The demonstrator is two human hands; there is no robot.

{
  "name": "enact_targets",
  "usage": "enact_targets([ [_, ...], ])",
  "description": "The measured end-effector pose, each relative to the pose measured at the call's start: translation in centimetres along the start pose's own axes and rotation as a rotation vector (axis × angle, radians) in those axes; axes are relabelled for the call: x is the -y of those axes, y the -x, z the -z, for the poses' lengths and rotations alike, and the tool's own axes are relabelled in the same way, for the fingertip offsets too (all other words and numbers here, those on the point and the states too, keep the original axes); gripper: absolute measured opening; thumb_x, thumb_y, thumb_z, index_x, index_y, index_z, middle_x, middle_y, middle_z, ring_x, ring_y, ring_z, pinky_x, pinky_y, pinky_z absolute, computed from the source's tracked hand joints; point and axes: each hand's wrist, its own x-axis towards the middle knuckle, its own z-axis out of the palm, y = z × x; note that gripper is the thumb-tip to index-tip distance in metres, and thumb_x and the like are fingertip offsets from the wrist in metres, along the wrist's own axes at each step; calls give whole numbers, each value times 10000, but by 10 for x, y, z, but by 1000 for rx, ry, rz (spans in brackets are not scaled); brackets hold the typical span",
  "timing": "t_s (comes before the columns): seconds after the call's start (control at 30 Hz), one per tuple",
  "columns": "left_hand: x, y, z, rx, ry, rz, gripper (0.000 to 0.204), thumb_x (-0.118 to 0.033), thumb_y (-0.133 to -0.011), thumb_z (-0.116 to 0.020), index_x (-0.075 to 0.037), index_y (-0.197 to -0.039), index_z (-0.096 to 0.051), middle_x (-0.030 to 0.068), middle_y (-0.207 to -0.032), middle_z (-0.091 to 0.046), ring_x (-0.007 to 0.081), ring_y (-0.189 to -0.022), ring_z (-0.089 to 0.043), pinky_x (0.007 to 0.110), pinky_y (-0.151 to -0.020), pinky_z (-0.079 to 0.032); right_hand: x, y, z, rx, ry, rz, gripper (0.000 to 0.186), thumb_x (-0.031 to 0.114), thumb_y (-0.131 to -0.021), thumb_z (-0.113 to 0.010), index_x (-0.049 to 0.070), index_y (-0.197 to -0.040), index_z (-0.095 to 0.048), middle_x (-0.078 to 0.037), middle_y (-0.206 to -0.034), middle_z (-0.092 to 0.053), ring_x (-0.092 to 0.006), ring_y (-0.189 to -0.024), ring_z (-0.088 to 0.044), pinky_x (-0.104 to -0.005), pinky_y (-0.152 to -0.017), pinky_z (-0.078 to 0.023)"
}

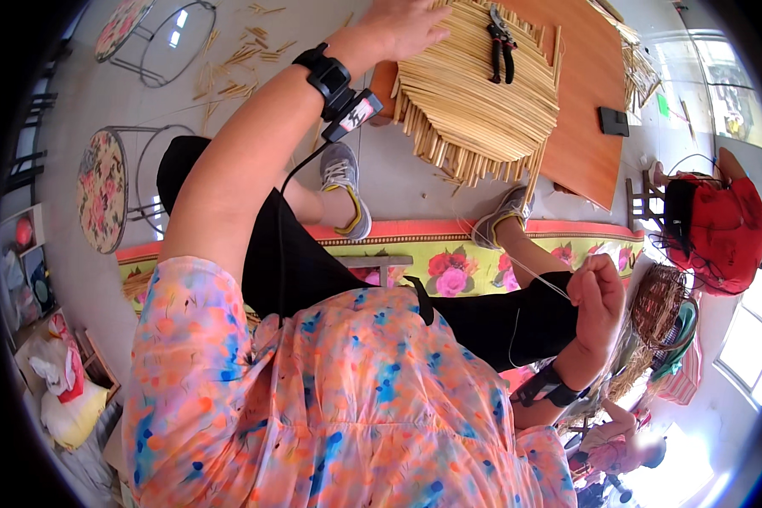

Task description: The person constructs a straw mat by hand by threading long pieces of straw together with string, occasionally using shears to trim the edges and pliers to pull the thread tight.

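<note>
A panel of straw stalks (474,118), laid close side by side in angled rows, lies on a low wooden board in front of me. Black-handled pruning shears (501,57) rest on top of it. At the panel's far left edge is my left hand (402,30), its fingers stretched out. My right hand (599,300) is raised over my right thigh, its fingers closed on a white thread (543,284). The thread runs from these fingers toward the panel's near corner by my right shoe (499,216). A loose end hangs below the hand.
The orange-brown board (588,157) carries a small black box (613,121). Cut straw bits (237,89) litter the floor at left, near flower-patterned stools (102,190). A floral mat (449,275) lies beneath my legs. A person in red (724,233) sits at right; another is lower right.
</note>
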Motion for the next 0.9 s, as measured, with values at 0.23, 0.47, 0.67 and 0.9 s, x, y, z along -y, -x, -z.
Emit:
enact_targets([
  [0.23,-49,28,-23,56,778,-75,263,-23,-798,-550,-168,-953,-705,16,-1103,-632,253,-1021,-588,360,-875,-464,25,21,-6,20,-83,189,100,87,-921,-504,-12,-914,-492,-19,-644,-478,-56,-550,-387,-194,-512,-307],
  [0.47,-49,35,-61,179,942,-61,272,58,-732,-534,-115,-828,-720,44,-909,-661,251,-878,-625,334,-773,-490,35,28,-10,55,-14,221,220,202,-942,-532,-9,-914,-477,-13,-631,-443,-55,-535,-369,-192,-481,-270],
  [0.67,-41,27,-81,233,1104,-113,210,11,-753,-561,-66,-864,-721,81,-858,-677,250,-821,-639,334,-730,-495,45,28,-20,54,11,231,294,273,-940,-566,-3,-914,-465,-2,-633,-422,-57,-536,-368,-194,-477,-264],
  [0.9,-45,6,-91,397,913,-179,177,-40,-756,-588,-65,-863,-726,110,-842,-698,256,-779,-658,355,-684,-504,51,30,-30,101,-20,248,266,233,-928,-576,-6,-929,-460,-7,-645,-427,-57,-535,-374,-190,-479,-267],
])
